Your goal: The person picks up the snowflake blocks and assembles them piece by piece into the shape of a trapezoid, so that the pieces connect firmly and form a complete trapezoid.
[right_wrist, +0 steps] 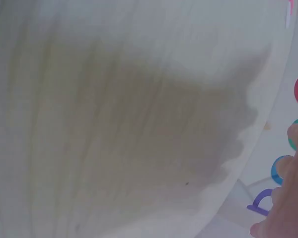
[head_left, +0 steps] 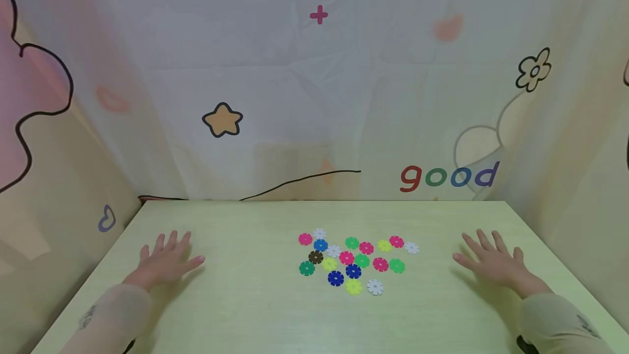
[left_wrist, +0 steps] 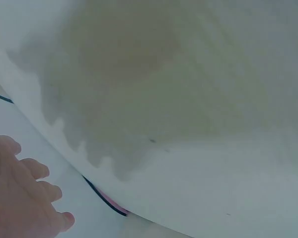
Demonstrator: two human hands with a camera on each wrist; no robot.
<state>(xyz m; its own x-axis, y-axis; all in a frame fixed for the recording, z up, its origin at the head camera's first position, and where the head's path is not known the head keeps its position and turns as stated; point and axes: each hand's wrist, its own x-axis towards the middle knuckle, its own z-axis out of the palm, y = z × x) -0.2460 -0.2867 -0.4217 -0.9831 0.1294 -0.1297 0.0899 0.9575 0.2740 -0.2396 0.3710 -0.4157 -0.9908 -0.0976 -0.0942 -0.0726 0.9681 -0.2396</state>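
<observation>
My left hand (head_left: 164,262) is spread over the left side of the table, its fingers apart and holding nothing. Over on the right side, my right hand (head_left: 498,263) is spread the same way, also with nothing in it. Between them lies a loose group of several small notched plastic discs in pink, white, green, yellow, blue and brown, among them a brown disc (head_left: 316,257), a dark blue disc (head_left: 336,278) and a white disc (head_left: 375,287). Both wrist views show bare tabletop with the hand's shadow; the left fingers (left_wrist: 37,168) and right fingers (right_wrist: 283,166) reach in at the edges.
The pale wooden table (head_left: 236,310) has its far edge against a printed cloth backdrop (head_left: 275,86). Cloth also hangs along the left and right sides. The backdrop carries a star (head_left: 223,119) and the word "good" (head_left: 449,177).
</observation>
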